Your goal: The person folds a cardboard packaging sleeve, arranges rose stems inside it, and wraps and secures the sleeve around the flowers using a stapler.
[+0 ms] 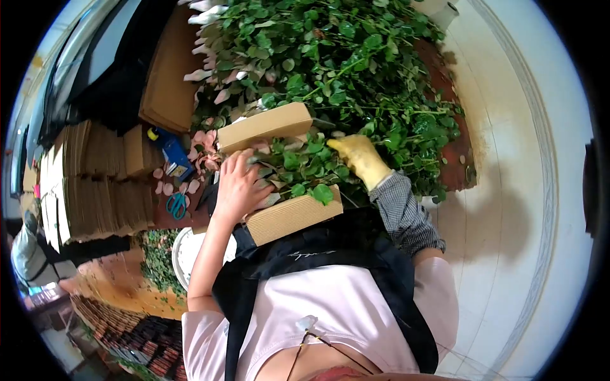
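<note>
My bare left hand (241, 184) rests at the left end of an opened corrugated cardboard wrap (295, 218), its fingers spread over the inside. Leafy green stems (298, 164) lie between that near flap and the raised far flap (265, 127). On the right, my right hand (359, 157) wears a yellow glove and reaches to the leaves at the wrap's right end. Its fingers are bent among the foliage, and what they hold, if anything, is hidden.
A large heap of leafy stems (343, 57) covers the red-brown table (459, 152). At left are stacked cardboard sheets (95, 149), a blue tape dispenser (175, 155), teal scissors (177, 205) and scattered pink petals (204, 143). A white round container (182, 254) stands below.
</note>
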A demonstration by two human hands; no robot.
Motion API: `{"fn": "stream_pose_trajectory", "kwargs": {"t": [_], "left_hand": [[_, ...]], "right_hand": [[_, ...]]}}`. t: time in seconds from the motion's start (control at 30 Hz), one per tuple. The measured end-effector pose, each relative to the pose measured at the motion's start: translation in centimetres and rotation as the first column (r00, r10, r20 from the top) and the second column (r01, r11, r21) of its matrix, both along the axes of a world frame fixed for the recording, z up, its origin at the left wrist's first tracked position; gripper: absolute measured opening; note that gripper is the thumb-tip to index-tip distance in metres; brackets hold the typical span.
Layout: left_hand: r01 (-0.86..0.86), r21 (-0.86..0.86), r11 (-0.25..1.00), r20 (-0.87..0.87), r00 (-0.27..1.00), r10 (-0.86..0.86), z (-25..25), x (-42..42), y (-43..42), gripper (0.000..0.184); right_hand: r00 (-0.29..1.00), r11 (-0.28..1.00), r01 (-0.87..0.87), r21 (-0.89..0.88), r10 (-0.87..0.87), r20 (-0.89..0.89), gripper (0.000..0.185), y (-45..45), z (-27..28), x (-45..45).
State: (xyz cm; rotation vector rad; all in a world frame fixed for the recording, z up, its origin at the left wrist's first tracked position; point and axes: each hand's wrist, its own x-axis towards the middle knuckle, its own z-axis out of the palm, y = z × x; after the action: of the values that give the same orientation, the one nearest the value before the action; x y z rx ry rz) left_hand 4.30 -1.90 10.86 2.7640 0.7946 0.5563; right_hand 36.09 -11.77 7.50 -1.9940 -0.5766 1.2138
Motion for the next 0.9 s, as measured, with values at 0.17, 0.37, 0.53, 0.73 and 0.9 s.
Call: {"fn": "stream_pose_trajectory", "kwargs": {"t": [0.17, 0.37, 0.53, 0.73, 0.9], "left_hand": [[-0.09, -0.244, 0.966, -0.02, 0.996, 0.087, -1.2, -0.3, 0.2, 0.06], [-0.163, -0.155, 0.974, 0.083, 0.981, 0.177, -4.0, -0.8, -1.2, 0.066], [-0.176, -0.228, 0.958, 0.073, 0.978, 0.198, -3.8, -0.7, -1.2, 0.062], [-0.135, -0.224, 0.965, 0.105, 0.981, 0.162, -3.9, -0.8, -1.0, 0.061], [-0.159, -0.236, 0.959, 0.093, 0.978, 0.185, -4.5, -0.9, -1.1, 0.076]], "right_hand": [[0.208, 0.722, -0.629, -0.287, 0.513, 0.833, 0.025, -1.9, 5.2, -1.8], [0.67, 0.673, -0.735, 0.083, 0.704, 0.235, 0.051, -0.1, 0.2, 4.9], [0.335, 0.83, -0.542, -0.13, 0.355, 0.873, 0.056, 6.2, 10.5, 3.1], [-0.259, 0.706, -0.619, -0.343, 0.229, 0.938, 0.018, 17.3, 1.6, 4.8], [-0.134, 0.69, -0.721, -0.072, -0.037, 0.99, 0.015, 16.2, 8.7, 0.4]]}}
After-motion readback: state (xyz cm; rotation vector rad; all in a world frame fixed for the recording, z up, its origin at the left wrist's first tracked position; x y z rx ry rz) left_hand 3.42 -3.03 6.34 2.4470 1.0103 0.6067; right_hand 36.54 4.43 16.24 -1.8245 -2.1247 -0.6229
